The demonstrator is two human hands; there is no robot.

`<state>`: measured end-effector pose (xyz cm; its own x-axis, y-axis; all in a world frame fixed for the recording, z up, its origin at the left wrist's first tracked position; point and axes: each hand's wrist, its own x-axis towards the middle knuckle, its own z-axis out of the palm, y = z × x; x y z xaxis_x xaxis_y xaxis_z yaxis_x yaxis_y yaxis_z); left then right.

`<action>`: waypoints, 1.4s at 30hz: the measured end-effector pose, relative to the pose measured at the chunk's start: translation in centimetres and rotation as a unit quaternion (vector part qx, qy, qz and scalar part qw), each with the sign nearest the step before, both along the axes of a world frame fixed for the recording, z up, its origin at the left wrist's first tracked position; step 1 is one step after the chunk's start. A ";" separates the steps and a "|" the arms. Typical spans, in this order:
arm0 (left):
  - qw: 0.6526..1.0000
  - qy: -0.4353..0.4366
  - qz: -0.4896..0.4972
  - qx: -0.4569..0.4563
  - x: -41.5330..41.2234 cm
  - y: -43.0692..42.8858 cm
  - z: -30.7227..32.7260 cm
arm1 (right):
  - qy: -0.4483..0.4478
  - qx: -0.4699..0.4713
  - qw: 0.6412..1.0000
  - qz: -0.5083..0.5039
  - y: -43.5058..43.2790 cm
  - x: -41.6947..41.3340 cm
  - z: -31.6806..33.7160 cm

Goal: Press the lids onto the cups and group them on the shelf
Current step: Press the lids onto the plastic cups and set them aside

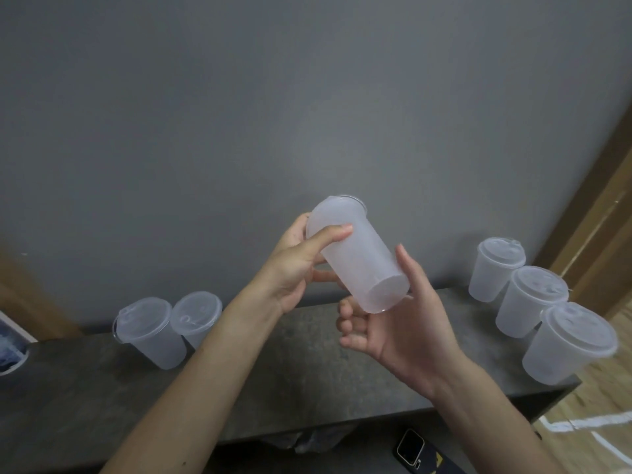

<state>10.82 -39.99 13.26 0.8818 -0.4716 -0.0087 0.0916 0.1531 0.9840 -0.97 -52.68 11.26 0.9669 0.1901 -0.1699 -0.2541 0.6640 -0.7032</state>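
1. A dark, stone-looking shelf runs across below the held cup. A plain gray wall stands behind the cup.
2. Far to the right of the held cup is a brown wooden door frame. Low down on that side is a wood floor with white lines on it.
3. Two lidded cups stand side by side on the shelf, down and left of the held cup. They touch each other.
4. Three lidded cups stand close in a row on the shelf, to the right of the held cup. The row runs along the shelf's right end.
5. A blue and white thing, far left of the held cup, is cut off by the picture edge. I cannot tell what it is.
6. Straight below the held cup, under the shelf edge, lies something pale and crumpled. It is too dim to name. A square watch lies just right of it.
7. The held cup is up in the air, above the shelf. It is tipped over, with its flat bottom toward the camera.
8. Its lid is on the far end, and only the rim shows.
9. The left hand grips the cup near the lid end, with the thumb laid across the side.
10. The right hand curls loosely round the bottom end. One straight finger lies along the cup's side, and the others bend under it.
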 end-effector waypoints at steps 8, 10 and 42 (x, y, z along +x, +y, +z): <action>0.994 0.092 -0.033 -0.039 0.5 -0.2 -0.5 | 0.022 0.099 0.995 0.020 0.8 -0.5 1.2; 0.995 0.090 -0.021 -0.041 0.5 -0.5 -0.7 | 0.017 0.109 0.994 0.020 0.9 -0.4 1.2; 0.998 -0.041 0.043 0.027 0.3 0.3 -2.1 | -0.016 -0.233 0.968 -0.093 -1.1 0.7 -2.2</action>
<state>11.11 -39.66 11.18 0.9180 -0.3944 0.0411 -0.0003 0.1028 0.9947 -0.31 -53.79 9.06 0.9832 -0.0775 -0.1652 -0.1342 0.3058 -0.9426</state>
